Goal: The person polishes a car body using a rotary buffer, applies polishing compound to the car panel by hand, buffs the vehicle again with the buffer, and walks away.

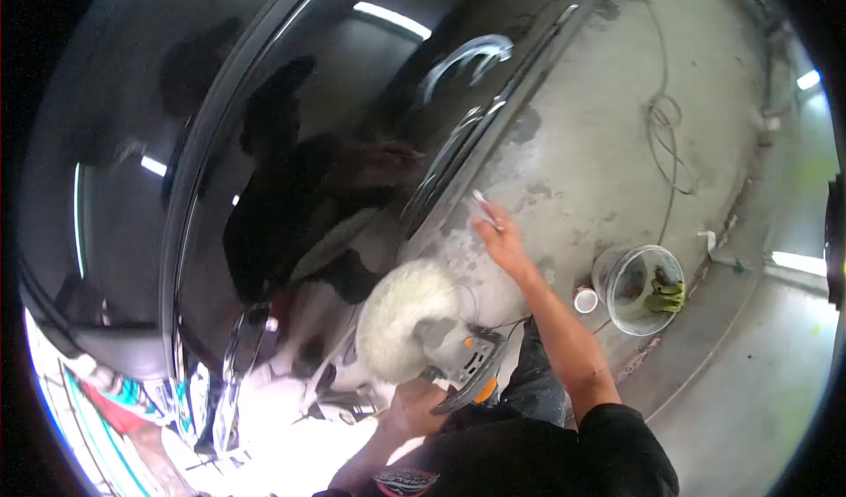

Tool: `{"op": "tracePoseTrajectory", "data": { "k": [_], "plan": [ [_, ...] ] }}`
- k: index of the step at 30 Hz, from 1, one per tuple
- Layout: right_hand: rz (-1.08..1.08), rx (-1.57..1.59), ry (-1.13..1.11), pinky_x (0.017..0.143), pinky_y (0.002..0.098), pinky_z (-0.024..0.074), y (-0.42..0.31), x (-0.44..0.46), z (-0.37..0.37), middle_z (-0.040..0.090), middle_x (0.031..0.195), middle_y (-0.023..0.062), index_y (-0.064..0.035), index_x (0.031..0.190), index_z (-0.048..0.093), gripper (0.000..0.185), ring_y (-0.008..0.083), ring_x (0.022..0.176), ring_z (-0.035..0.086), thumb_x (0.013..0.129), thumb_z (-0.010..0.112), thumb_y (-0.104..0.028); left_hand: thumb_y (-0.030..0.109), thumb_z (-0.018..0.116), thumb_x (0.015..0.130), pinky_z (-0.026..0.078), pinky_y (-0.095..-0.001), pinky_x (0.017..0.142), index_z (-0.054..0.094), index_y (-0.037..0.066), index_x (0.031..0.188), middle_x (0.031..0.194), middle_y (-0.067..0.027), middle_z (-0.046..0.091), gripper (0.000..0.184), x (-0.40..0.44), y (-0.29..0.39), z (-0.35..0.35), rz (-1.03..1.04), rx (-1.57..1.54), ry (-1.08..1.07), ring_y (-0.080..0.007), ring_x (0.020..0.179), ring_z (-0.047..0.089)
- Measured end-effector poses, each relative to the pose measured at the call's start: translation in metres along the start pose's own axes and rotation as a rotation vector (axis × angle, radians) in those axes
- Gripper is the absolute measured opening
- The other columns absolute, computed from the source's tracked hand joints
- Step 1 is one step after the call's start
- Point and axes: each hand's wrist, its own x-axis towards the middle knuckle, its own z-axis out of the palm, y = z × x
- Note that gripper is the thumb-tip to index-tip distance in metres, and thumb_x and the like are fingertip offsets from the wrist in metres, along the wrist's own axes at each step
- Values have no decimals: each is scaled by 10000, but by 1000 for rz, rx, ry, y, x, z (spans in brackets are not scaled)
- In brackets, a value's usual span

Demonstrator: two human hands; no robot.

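Observation:
My left hand (pixel 419 409) is wrapped round the handle of a polisher (pixel 463 356) with a large, fluffy pale pad (pixel 405 321). The pad faces the lower part of a glossy black car panel (pixel 326 189); whether they touch I cannot tell. My right hand (pixel 502 237) is raised beside the panel's edge, its fingers closed on a small whitish object (pixel 480 199) that is too blurred to name. White curved smears (pixel 467 56) mark the black panel above.
A clear bucket (pixel 626 294) with a yellow-green glove (pixel 665 294) stands on the concrete floor (pixel 582 144) at the right. Beside it is a small cup (pixel 584 300). A cable (pixel 665 136) lies looped on the floor. Bright, cluttered items fill the lower left.

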Motion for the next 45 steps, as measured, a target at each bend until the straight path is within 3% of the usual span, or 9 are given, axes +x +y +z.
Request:
{"op": "tracePoseTrajectory", "data": {
  "k": [4,8,16,23,28,34,37,40,45],
  "plan": [
    [851,469,-30,1000,409,438,104,-100,25,594,1360,118,-30,1376,560,649,220,1161,556,1015,465,-562,159,776,642,492,-396,567,678,62,861,755,-75,628,258,-1,-9,-22,276,-117,74,-266,654,614],
    [1043,657,-35,1041,396,423,141,-222,26,577,1358,109,-17,1393,523,620,221,1203,553,991,542,-489,198,775,663,496,-404,624,649,58,961,797,-81,629,353,11,-9,-17,163,-185,39,-286,697,620],
    [487,850,-287,1089,383,404,42,-309,13,534,1389,86,-11,1491,357,825,211,1266,531,855,797,-301,190,800,729,480,-420,611,606,54,852,733,-105,598,267,56,5,-22,-125,-111,98,-315,668,620],
    [590,655,-294,1077,368,416,2,-314,39,549,1363,95,-37,1552,247,1143,189,1283,506,651,947,-111,87,805,749,448,-408,534,596,23,762,701,-135,602,218,75,55,-55,-304,46,95,-328,607,607],
    [513,581,-293,1001,329,449,28,-327,70,600,1171,39,-60,1269,449,784,139,1125,557,653,931,-117,49,789,768,425,-405,496,567,19,730,603,-150,559,228,66,54,-53,-366,95,137,-321,526,577],
    [464,490,-278,931,319,499,48,-339,84,615,1118,47,-62,1266,463,764,133,1052,593,661,926,-125,87,847,772,431,-305,494,629,-6,742,618,-88,609,239,44,37,-37,-396,163,98,-153,523,582],
    [588,615,-329,837,313,547,60,-345,93,627,1075,49,-57,1267,464,754,130,976,624,666,916,-104,63,797,767,451,-400,507,573,15,763,634,-151,592,229,52,42,-31,-445,149,113,-325,547,607],
    [634,667,-377,1024,367,459,56,-336,92,603,1240,84,-70,1359,442,836,184,1184,567,680,922,-165,67,804,761,466,-398,519,581,15,780,666,-145,605,230,67,43,-31,-388,176,101,-320,566,618],
    [760,792,-363,1010,360,463,41,-309,76,605,1230,88,-61,1360,438,827,195,1177,569,684,909,-121,113,873,737,499,-324,534,683,-13,861,724,-102,678,260,108,39,-36,-229,268,9,-190,594,665]
  ]
}}
